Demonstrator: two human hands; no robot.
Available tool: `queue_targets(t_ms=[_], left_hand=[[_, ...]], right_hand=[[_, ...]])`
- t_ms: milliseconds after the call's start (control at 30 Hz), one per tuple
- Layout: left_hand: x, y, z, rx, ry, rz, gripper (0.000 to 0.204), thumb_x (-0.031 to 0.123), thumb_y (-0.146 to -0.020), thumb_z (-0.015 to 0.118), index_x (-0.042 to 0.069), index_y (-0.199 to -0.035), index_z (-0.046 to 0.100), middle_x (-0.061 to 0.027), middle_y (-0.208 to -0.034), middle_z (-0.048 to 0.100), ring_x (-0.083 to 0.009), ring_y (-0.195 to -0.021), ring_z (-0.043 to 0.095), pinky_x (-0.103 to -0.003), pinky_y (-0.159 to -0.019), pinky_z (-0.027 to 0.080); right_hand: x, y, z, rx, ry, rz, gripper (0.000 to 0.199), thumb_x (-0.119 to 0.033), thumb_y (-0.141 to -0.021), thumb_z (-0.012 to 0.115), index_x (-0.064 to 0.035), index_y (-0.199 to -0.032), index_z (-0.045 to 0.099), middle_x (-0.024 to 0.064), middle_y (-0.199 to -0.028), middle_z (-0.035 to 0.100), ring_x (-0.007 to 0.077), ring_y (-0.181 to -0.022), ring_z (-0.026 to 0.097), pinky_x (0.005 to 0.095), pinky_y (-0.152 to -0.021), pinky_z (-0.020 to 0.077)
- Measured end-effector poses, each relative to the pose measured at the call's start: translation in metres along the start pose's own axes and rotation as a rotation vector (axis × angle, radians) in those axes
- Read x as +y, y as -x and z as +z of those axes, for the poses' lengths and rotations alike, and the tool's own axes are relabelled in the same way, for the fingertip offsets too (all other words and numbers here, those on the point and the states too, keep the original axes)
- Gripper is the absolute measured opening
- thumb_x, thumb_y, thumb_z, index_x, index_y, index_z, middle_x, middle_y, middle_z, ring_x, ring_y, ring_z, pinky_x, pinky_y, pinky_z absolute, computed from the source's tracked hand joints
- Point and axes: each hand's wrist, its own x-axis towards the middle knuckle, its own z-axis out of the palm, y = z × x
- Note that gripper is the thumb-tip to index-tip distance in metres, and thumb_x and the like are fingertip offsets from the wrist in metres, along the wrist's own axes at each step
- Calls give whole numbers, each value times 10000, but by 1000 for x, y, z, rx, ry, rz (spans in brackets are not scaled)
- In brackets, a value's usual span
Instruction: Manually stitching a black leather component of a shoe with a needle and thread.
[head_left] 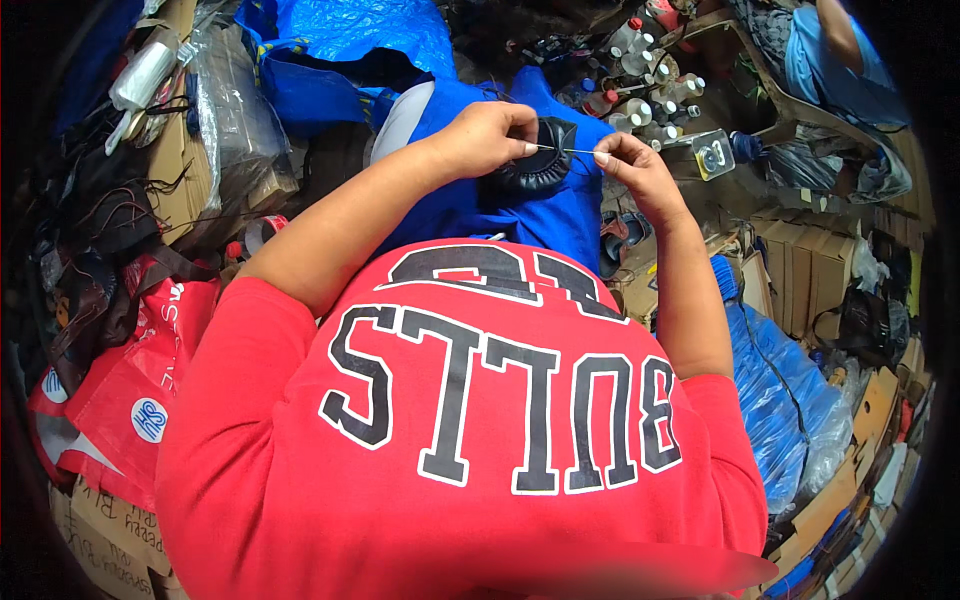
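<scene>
A short, thin, pale strand, thread or wire, is stretched taut between my two hands. My left hand pinches one end between thumb and fingers. At the other end my right hand is closed in a pinch. Beneath the strand, on my blue-clothed lap, lies a shiny black leather-like piece with a puckered, gathered edge, perhaps part of a shoe. The left hand's fingers are against or just above its left side; I cannot tell whether they touch it.
Several plastic bottles with red and white caps stand ahead to the right. Blue tarp lies ahead. Cardboard and a plastic-wrapped blue bundle are at the right, a red bag at the left. Another person's blue clothing shows far right.
</scene>
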Motion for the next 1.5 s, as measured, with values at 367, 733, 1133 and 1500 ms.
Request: queue_targets(t_ms=[367,733,1133,1500], left_hand=[[7,-6,8,-64,-328,144,156,130,-835,548,59,-966,591,-142,-816,632,-302,-778,615,-363,-684,473],[11,-5,11,-73,-418,162,139,127,-841,526,50,-952,560,-186,-834,616,-366,-794,598,-407,-679,472],[2,12,-8,-135,-636,258,152,99,-816,540,53,-961,529,-169,-823,599,-357,-801,584,-414,-677,456],[48,38,-57,287,129,152,121,122,-826,629,5,-811,603,9,-743,589,-50,-699,501,-200,-644,407]], right_hand=[[-33,30,-10,109,253,-201,161,-168,-778,671,-16,-769,618,8,-828,539,103,-823,499,236,-740,384],[-70,11,17,93,1303,-412,164,-253,-793,620,-113,-875,646,61,-890,604,269,-916,542,395,-846,378],[-43,3,23,-92,1299,-460,75,-80,-779,539,-110,-846,555,71,-755,623,281,-827,579,397,-759,395],[-37,-7,6,225,-86,-216,181,-187,-820,654,-18,-886,661,5,-810,604,73,-738,511,217,-693,397]])
